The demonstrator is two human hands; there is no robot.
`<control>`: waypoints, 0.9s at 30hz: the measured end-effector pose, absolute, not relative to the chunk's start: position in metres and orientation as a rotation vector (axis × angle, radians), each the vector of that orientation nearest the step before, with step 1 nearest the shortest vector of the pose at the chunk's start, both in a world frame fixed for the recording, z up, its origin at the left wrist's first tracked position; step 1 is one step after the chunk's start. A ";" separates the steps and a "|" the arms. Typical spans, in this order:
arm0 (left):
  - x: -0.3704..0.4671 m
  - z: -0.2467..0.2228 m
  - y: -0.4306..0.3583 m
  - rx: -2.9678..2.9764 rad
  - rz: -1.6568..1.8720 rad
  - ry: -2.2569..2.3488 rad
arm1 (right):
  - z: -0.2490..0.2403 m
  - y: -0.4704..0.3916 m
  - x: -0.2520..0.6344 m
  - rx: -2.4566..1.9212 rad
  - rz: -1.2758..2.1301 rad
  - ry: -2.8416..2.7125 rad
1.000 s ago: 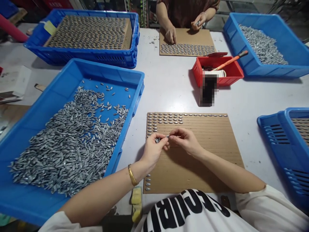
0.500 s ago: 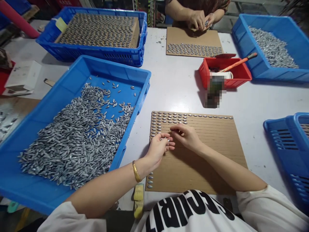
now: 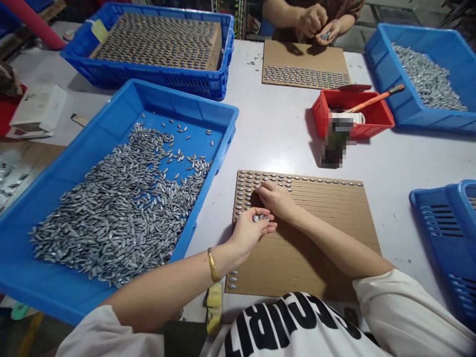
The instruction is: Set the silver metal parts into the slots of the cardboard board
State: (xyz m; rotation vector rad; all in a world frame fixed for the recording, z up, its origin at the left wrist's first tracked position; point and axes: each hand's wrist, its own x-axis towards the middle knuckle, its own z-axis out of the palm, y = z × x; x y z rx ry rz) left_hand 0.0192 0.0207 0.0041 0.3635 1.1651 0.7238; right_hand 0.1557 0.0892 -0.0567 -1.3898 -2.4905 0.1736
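White worktable (image 3: 275, 129), a bit scuffed, with a workshop floor and clutter past its far edge. Everything here is placed relative to the corrugated cardboard sheet (image 3: 320, 233) lying flat in front of the person. It's brown and ribbed, with small silvery oval metal pieces (image 3: 260, 179) seated in rows along its top and left edges.

The left hand (image 3: 250, 232) hovers over the sheet's left part, fingers cupped loosely around a small pile of the same pieces. The right hand (image 3: 275, 199) sits just beyond it, fingertips pinched narrow and pressed onto the upper rows.

Left of the sheet is a blue plastic crate (image 3: 74, 163) heaped with loose pieces. Beyond the sheet is a red bin (image 3: 375, 119) holding an orange-handled tool (image 3: 375, 98). A co-worker's hands (image 3: 316, 22) work at another cardboard sheet (image 3: 305, 62) at the far edge.
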 end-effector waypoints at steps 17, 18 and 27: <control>0.012 0.003 0.029 0.334 0.913 1.107 | -0.019 0.065 0.175 -1.094 0.764 -2.108; 0.012 0.003 0.029 0.341 0.918 1.102 | -0.016 0.059 0.176 -1.060 0.761 -2.150; 0.011 0.007 0.029 0.324 0.841 1.043 | -0.029 0.040 0.179 -1.069 0.544 -2.261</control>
